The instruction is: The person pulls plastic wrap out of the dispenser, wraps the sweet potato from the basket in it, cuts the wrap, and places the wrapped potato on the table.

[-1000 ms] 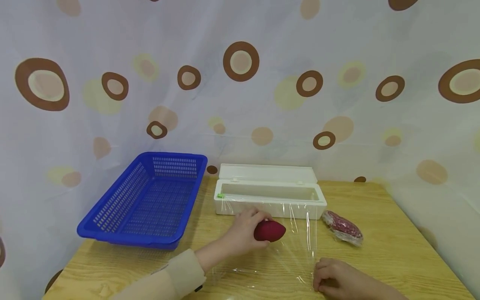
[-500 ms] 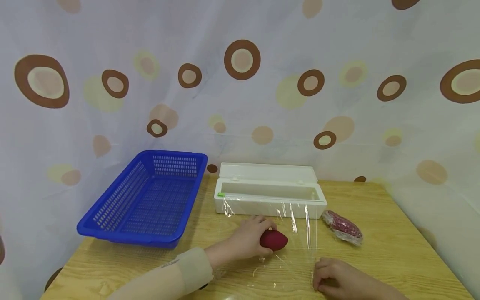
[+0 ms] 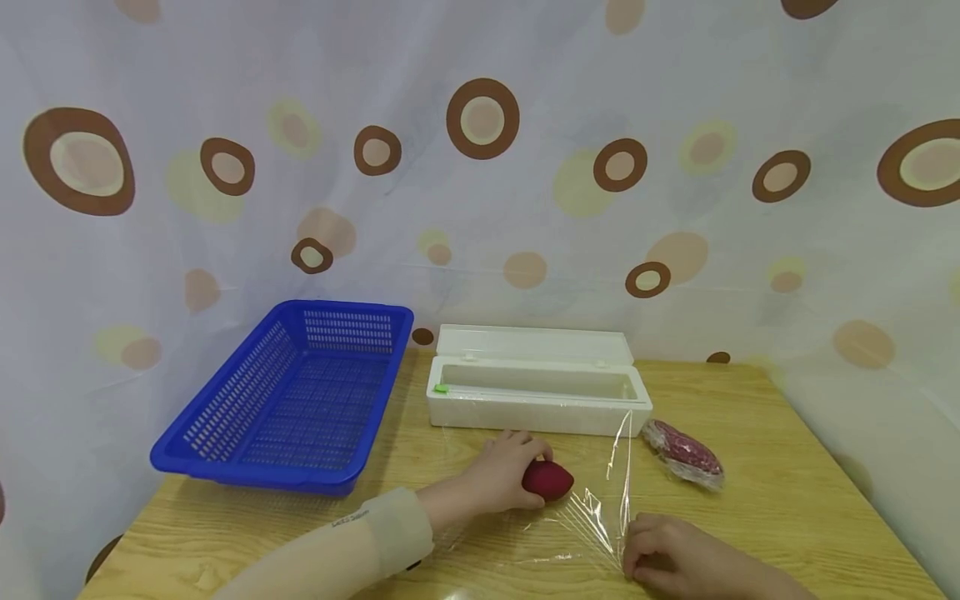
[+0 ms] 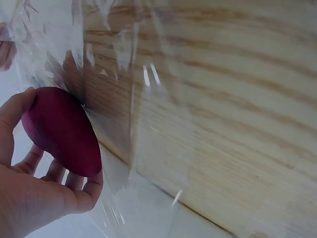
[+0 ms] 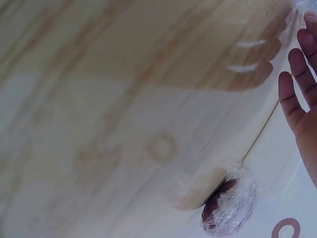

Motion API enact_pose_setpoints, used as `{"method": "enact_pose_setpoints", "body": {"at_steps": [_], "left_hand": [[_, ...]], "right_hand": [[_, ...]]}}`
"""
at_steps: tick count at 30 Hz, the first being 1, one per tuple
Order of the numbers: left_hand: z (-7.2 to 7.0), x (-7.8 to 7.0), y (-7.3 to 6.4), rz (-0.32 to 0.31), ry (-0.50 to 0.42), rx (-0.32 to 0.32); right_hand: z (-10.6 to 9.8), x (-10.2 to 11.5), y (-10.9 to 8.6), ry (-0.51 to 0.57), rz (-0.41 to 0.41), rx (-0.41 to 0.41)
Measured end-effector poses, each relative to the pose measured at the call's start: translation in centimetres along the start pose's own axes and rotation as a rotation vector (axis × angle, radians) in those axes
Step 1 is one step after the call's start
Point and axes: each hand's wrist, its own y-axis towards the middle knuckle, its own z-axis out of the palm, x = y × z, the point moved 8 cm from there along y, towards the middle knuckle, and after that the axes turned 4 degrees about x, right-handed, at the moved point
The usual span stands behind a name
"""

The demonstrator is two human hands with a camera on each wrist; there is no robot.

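My left hand [image 3: 491,477] holds a dark red, pointed oval that looks like a sweet potato [image 3: 549,481], down at a sheet of clear cling film [image 3: 596,521]. In the left wrist view, thumb and fingers curl round the sweet potato [image 4: 64,131] and the film lies against its far side. The film runs from a white cling film box [image 3: 540,417] toward me over the table. At its near right corner my right hand [image 3: 678,554] pinches the film, with creases fanning from the fingertips. In the right wrist view part of that hand [image 5: 304,99] is cut off.
A film-wrapped dark red piece [image 3: 684,454] lies right of the box. The box's lid [image 3: 534,344] stands raised, with a green slider [image 3: 441,389] at the left of its front rim. A blue plastic basket [image 3: 375,417] stands at the left of the wooden table [image 3: 780,492].
My left hand has moved slightly toward me and right, lowering the sweet potato onto the film. The film now shows creases drawn toward my right hand, which has hardly moved.
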Motion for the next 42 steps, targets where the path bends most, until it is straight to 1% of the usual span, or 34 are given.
{"method": "enact_pose_setpoints", "body": {"at_steps": [3, 6, 9, 14, 18, 22, 27, 32, 35, 38, 42], "left_hand": [[0.1, 0.0, 0.0, 0.0, 0.004, 0.002], [0.2, 0.0, -0.1, 0.003, 0.006, 0.001], [0.1, 0.0, -0.2, 0.011, 0.0, -0.005], [-0.3, -0.1, -0.6, 0.035, -0.018, -0.019], [-0.9, 0.0, -1.3, 0.054, -0.026, -0.031], [-1.9, 0.1, -2.4, 0.063, -0.031, -0.046], [-3.2, 0.3, -4.2, 0.082, -0.054, -0.077], [-3.6, 1.1, -5.9, 0.066, -0.077, -0.049], [-3.8, 1.7, -6.9, 0.051, -0.078, -0.029], [-3.9, 2.2, -8.0, 0.063, -0.063, -0.017], [-3.7, 2.7, -9.5, 0.104, -0.038, 0.005]], "right_hand": [[-0.1, 0.0, 0.0, -0.003, 0.018, 0.009], [-0.1, -0.1, 0.0, -0.022, 0.014, 0.001], [-0.1, -0.1, -0.1, -0.017, 0.019, 0.002], [-0.3, 0.0, -0.1, -0.015, 0.022, -0.005], [-0.4, 0.1, -0.1, -0.015, 0.027, -0.001], [-0.4, 0.2, -0.1, -0.005, 0.022, -0.004], [-0.4, 0.4, -0.1, -0.008, 0.002, -0.017], [-0.3, 0.2, -0.1, 0.018, 0.019, -0.003], [-0.3, 0.2, -0.2, 0.007, 0.005, -0.016], [-0.2, 0.2, -0.2, -0.016, -0.022, -0.037], [-0.1, 0.1, -0.2, -0.029, -0.035, -0.046]]}}
